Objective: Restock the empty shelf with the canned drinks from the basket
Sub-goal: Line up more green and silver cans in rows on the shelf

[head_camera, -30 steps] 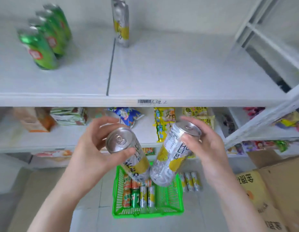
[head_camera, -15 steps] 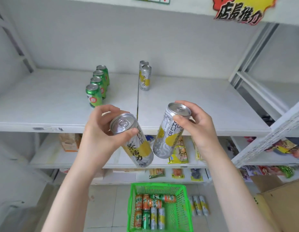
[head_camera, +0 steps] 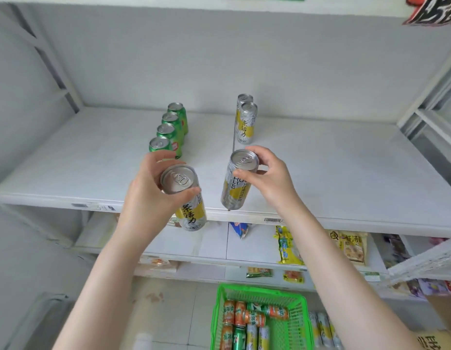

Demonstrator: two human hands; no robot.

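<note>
- Head view: the left hand [head_camera: 146,195] is curled round the top of the left can [head_camera: 191,213], a silver and yellow one. This can leans, and its bottom hangs just in front of the shelf's front edge.
- The right hand [head_camera: 272,178] pinches the top rim of the right can [head_camera: 235,188] with its thumb and fingers. This can is silver and yellow too. It leans a little over the front edge of the white shelf [head_camera: 333,168], near the middle seam. I cannot tell if its bottom touches the shelf.
- 4 green cans [head_camera: 169,132] stand in a row on the shelf, left of the seam. The row runs from near the back wall toward the front.
- 2 tall cans [head_camera: 244,122], silver and yellow, stand one behind the other near the back edge, right by the seam.
- The green basket [head_camera: 259,290] sits on the floor below. Orange cans [head_camera: 234,317] and some green and silver ones lie inside it.
- A few silver floor cans [head_camera: 323,329] lie just beside the basket's right wall.
- Snack packs [head_camera: 290,246] sit on the lower shelves.
- A brown box [head_camera: 446,311] is on the floor at the right.
</note>
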